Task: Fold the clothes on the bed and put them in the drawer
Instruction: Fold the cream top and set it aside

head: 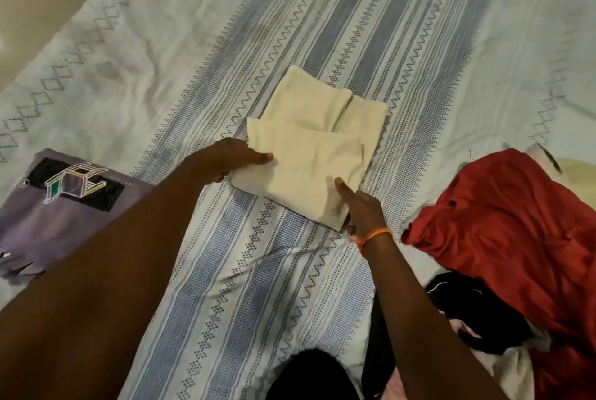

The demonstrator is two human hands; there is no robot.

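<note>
Cream cloth (309,154), folded small, lies mid-bed on the striped sheet (245,270), its long axis running away from the person. Left hand (232,157) pinches the left edge; right hand (361,206) lies flat-fingered on the near right corner. Both touch it, so either could lift it.

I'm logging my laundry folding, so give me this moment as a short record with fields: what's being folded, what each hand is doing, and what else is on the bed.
being folded: cream cloth, partly folded, on the striped bedsheet
left hand: grips the cloth's left edge
right hand: fingers on the cloth's near right corner; grip unclear
left of it: purple printed shirt, laid flat
right of it: red garment, crumpled, black garment beside it
drawer: not in view
</note>
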